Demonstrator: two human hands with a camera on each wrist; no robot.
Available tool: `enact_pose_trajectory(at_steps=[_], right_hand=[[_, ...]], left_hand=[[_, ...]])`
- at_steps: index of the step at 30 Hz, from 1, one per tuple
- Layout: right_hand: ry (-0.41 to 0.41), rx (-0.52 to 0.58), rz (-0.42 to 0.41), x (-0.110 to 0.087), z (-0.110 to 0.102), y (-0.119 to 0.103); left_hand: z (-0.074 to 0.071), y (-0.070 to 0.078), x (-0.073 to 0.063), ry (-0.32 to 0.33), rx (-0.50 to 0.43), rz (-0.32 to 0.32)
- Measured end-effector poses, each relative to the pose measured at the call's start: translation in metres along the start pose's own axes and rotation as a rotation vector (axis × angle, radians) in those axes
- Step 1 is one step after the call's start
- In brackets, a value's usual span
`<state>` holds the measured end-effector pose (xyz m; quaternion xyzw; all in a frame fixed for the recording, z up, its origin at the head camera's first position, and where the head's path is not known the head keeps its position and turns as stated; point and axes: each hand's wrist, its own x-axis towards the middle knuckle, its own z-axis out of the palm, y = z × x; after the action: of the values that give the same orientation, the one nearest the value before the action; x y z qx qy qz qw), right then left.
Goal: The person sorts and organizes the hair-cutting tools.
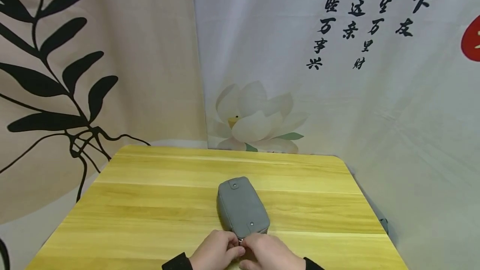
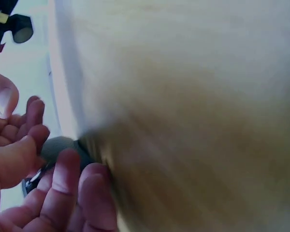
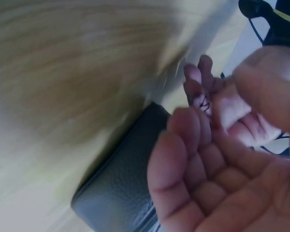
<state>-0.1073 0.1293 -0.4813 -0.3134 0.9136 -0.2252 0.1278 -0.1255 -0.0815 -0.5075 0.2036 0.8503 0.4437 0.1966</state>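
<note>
A grey leather-like zip pouch (image 1: pixel 243 207) with a metal snap near each end lies on the table. My left hand (image 1: pixel 217 249) is at its near end, thumb and forefinger pinching close to a small metal zip pull (image 1: pixel 240 241). From the other side my right hand (image 1: pixel 271 251) pinches at the same spot, fingers curled; the fingertips partly hide the pull. In the right wrist view, the pouch (image 3: pixel 121 179) shows a zip along its side, beside the right hand's curled fingers (image 3: pixel 166 159). The left wrist view shows only a bit of the pouch (image 2: pixel 58 147) behind the fingers.
The wooden table (image 1: pixel 150 203) has a yellow grain and rounded far corners. Behind it hang cloth backdrops with a dark plant print (image 1: pixel 71 82), a pale lotus (image 1: pixel 258 120) and black characters.
</note>
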Motion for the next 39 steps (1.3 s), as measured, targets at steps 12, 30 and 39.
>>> enact_pose_trajectory(at_steps=[12,30,39], right_hand=[[0.537,-0.495,-0.254,0.002,-0.002,0.017],[0.517,-0.620,-0.329,0.008,0.003,0.035],[0.455,-0.539,-0.264,0.006,0.003,0.033]], left_hand=[[0.007,-0.007,0.000,0.080,0.193,0.080],[-0.008,-0.012,-0.004,0.142,0.610,0.247],[-0.028,-0.024,0.003,0.217,0.667,0.282]])
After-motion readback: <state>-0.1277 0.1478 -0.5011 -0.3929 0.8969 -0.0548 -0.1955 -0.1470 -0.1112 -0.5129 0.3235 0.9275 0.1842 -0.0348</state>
